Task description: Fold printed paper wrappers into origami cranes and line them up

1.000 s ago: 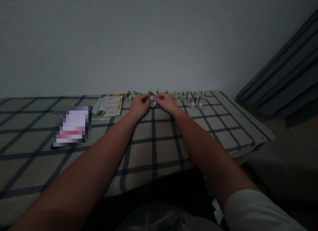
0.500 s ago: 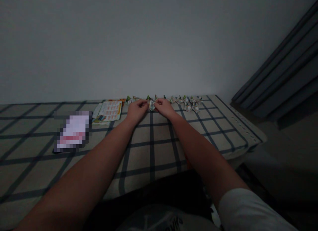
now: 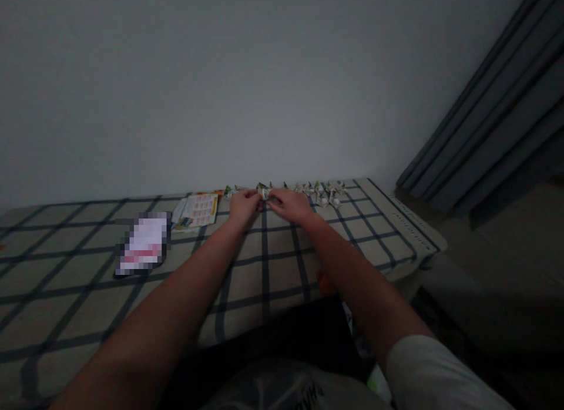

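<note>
Near the wall, my left hand (image 3: 244,208) pinches a small folded paper piece (image 3: 264,194) with its fingertips. From the other side my right hand (image 3: 291,205) grips the same piece, thumb and fingers bent towards it. White, with printed green and coloured patches, the piece is partly hidden by the fingers. Just right of my right hand stand several pointed folded paper pieces (image 3: 326,197) of similar print, some half behind the hand. A few more folded pieces (image 3: 228,191) sit behind my left hand.
Printed paper sheets (image 3: 199,210) lie in a stack left of my left hand. Farther left is a blurred-out phone-shaped object (image 3: 144,242). A checked cloth (image 3: 282,269) covers the table. The wall (image 3: 264,93) rises behind, and a grey curtain (image 3: 484,116) hangs at right.
The camera view has shifted, so the table sits lower in the picture. My hands stay together on the folded paper piece, with the right fingers now bent further around it.
</note>
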A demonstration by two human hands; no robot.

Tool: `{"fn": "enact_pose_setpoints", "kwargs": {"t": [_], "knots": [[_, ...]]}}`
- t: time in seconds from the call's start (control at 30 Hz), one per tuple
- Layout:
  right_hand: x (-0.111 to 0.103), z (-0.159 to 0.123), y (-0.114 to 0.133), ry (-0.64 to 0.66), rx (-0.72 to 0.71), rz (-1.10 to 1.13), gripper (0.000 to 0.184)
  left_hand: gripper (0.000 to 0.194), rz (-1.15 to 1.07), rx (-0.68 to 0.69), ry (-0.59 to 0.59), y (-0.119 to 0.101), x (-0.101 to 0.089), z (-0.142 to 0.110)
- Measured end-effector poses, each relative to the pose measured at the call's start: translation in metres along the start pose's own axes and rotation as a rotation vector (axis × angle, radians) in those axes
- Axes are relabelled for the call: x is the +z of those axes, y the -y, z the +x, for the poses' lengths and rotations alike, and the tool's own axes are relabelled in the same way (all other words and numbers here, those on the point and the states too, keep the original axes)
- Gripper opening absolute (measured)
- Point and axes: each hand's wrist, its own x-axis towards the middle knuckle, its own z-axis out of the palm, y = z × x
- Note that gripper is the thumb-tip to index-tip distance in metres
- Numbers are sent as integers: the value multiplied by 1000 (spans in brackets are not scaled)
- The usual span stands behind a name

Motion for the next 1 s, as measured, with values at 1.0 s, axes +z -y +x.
{"fn": "enact_pose_setpoints", "kwargs": {"t": [1.0], "knots": [[-36,-53,-55,137,567,-299,31,33,302,54,314,3,106,-20]]}}
